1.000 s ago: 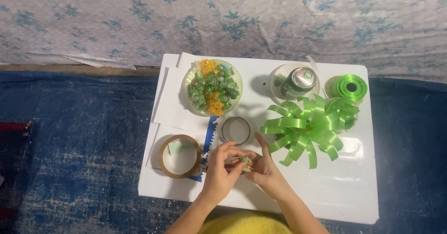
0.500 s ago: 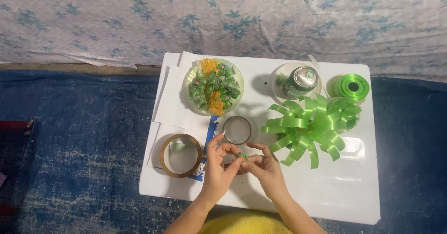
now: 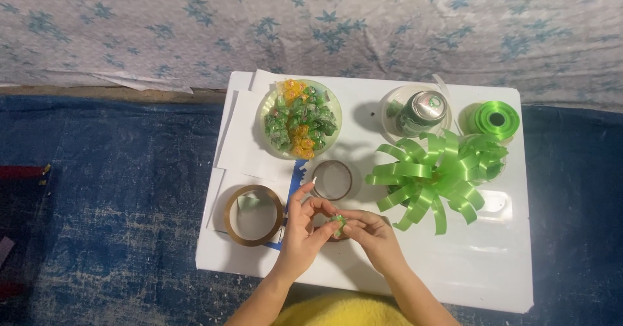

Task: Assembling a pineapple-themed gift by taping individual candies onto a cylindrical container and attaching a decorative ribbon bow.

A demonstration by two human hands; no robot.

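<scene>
My left hand [image 3: 302, 235] and my right hand [image 3: 371, 235] meet over the front middle of a white low table [image 3: 493, 267]. Between their fingertips both pinch a small green wrapped candy [image 3: 337, 223]. Just beyond the fingers lies a small clear tape roll [image 3: 331, 180]. A larger brown tape roll [image 3: 254, 214] sits to the left of my left hand. A big green ribbon bow [image 3: 433, 176] spreads to the right of my right hand.
A bowl [image 3: 299, 118] of green and orange wrapped candies stands at the back. A green drink can [image 3: 420, 113] sits on a plate, with a green ribbon spool [image 3: 496, 119] beside it. White paper sheets [image 3: 243, 144] lie at the left. Blue carpet [image 3: 110, 222] surrounds the table.
Both hands have shifted slightly while turning the small green candy between the fingers. Everything else on the table stays put.
</scene>
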